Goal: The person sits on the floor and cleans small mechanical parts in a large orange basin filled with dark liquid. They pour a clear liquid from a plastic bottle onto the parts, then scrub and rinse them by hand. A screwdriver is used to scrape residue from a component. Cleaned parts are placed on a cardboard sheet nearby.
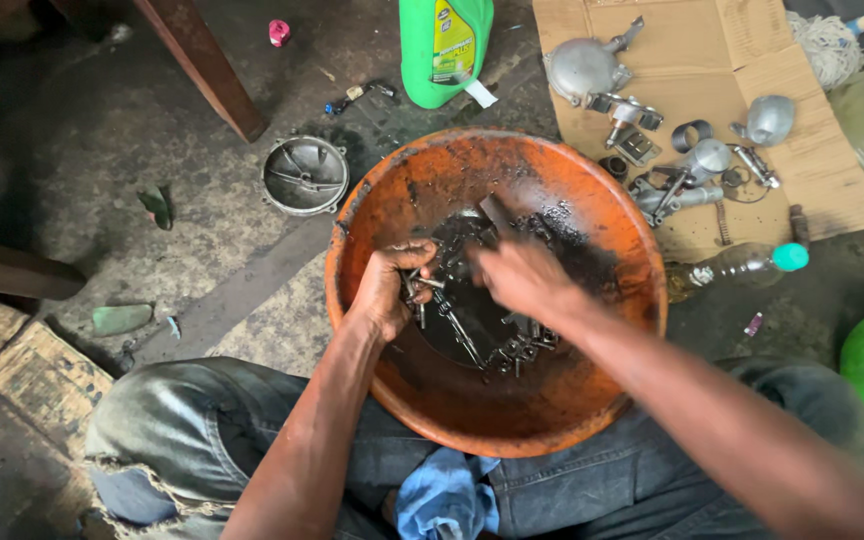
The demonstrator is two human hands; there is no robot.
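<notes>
As you crouch over the orange bowl point(562, 400) between your knees, dark oily liquid point(472, 330) pools at its bottom w/ small bolts point(512, 352) lying in it. Beyond the rim, a cardboard sheet point(712, 50) carries grey metal parts point(584, 68); a green jug point(444, 45) stands at top, a round metal cover point(304, 175) at left. Your left hand point(389, 290) is clenched on a few bolts. Your right hand point(522, 275) grips a dark brush point(497, 215), blurred, inside the bowl.

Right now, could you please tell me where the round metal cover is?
In the head view, the round metal cover lies on the floor, upper left of the orange basin, below the wooden table leg.
</notes>
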